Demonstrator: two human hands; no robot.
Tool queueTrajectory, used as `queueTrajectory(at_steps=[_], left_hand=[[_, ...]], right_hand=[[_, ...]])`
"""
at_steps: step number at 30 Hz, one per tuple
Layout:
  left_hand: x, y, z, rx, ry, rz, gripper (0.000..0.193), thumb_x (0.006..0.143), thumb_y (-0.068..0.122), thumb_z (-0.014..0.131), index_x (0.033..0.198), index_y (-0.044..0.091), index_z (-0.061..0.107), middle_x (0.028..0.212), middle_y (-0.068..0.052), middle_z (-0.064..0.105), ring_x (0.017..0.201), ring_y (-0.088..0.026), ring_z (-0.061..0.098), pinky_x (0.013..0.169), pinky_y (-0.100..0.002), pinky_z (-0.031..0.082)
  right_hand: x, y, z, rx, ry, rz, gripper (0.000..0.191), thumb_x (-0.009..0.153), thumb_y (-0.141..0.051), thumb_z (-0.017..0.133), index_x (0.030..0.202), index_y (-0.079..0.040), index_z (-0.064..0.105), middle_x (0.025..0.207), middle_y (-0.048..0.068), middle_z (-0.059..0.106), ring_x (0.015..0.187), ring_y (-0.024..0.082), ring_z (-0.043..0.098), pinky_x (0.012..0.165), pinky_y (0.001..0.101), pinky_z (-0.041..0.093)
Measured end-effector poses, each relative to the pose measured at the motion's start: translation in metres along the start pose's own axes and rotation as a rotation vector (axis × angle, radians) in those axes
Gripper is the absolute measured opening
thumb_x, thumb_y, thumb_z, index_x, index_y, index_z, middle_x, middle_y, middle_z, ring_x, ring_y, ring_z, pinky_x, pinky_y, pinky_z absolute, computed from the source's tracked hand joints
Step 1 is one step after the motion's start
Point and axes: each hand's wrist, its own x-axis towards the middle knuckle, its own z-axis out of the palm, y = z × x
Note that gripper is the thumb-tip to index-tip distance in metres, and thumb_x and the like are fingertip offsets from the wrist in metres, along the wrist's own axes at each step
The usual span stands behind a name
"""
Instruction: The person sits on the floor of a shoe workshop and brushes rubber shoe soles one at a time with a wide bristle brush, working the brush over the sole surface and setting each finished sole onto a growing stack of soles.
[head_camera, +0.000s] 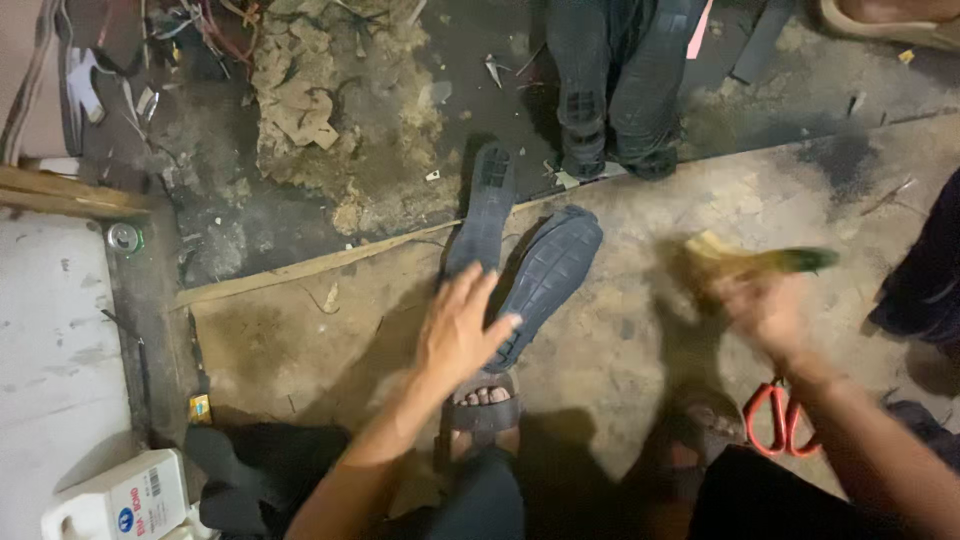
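Observation:
My left hand rests with fingers spread on the near end of a dark rubber shoe sole lying on the worn board. A second dark sole lies just left of it, tread up. My right hand, blurred by motion, grips a brush with a green handle above the board, to the right of the soles. My sandalled foot sits below the left hand.
Red-handled scissors lie on the board near my right wrist. A white plastic jug stands at bottom left. Dark shoe parts sit at the top, beside rubble and wires. A metal can is at left.

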Motion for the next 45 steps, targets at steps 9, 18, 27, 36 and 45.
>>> queueTrajectory(at_steps=[9, 18, 27, 36, 45], left_hand=[[0.154, -0.028, -0.008, -0.027, 0.241, 0.050, 0.079, 0.088, 0.030, 0.076, 0.151, -0.002, 0.041, 0.156, -0.031, 0.034, 0.141, -0.048, 0.036, 0.114, -0.053, 0.033], [0.143, 0.021, -0.060, -0.065, 0.289, 0.108, 0.057, 0.083, 0.009, 0.079, 0.138, 0.005, 0.061, 0.117, -0.019, 0.058, 0.105, -0.039, 0.061, 0.089, -0.047, 0.051], [0.018, 0.078, -0.103, -0.800, 0.429, 0.025, 0.038, 0.097, 0.002, 0.064, 0.134, 0.003, 0.056, 0.112, -0.006, 0.065, 0.088, -0.009, 0.066, 0.078, -0.025, 0.057], [-0.008, 0.064, 0.115, -0.741, -0.259, -0.191, 0.056, 0.091, 0.013, 0.070, 0.145, 0.010, 0.054, 0.102, -0.012, 0.070, 0.077, -0.020, 0.073, 0.071, -0.034, 0.058], [-0.024, 0.045, 0.150, -0.317, -0.149, 0.075, 0.034, 0.090, 0.014, 0.074, 0.120, 0.005, 0.060, 0.090, -0.023, 0.069, 0.081, -0.045, 0.066, 0.069, -0.054, 0.052]], right_hand=[[-0.066, 0.006, 0.030, 0.389, -0.257, -0.004, 0.034, 0.074, -0.027, 0.084, 0.097, -0.004, 0.076, 0.084, 0.011, 0.079, 0.071, 0.020, 0.071, 0.061, 0.0378, 0.058], [-0.093, 0.011, 0.065, 0.715, -0.940, 0.251, 0.041, 0.094, -0.033, 0.064, 0.123, -0.006, 0.075, 0.092, 0.019, 0.080, 0.061, 0.024, 0.062, 0.051, 0.0400, 0.045], [-0.008, 0.062, -0.017, 1.100, 0.091, -0.117, 0.044, 0.093, -0.015, 0.065, 0.134, -0.002, 0.053, 0.128, 0.003, 0.065, 0.118, 0.017, 0.064, 0.101, 0.0356, 0.053], [-0.037, 0.020, -0.047, 0.960, 0.406, -0.233, 0.026, 0.111, -0.016, 0.065, 0.125, 0.005, 0.061, 0.117, 0.010, 0.070, 0.104, 0.017, 0.069, 0.089, 0.0337, 0.057], [-0.037, -0.067, 0.014, -0.222, -0.598, 0.053, 0.047, 0.101, -0.056, 0.059, 0.126, -0.019, 0.073, 0.111, 0.012, 0.078, 0.096, 0.024, 0.074, 0.088, 0.0367, 0.058]])
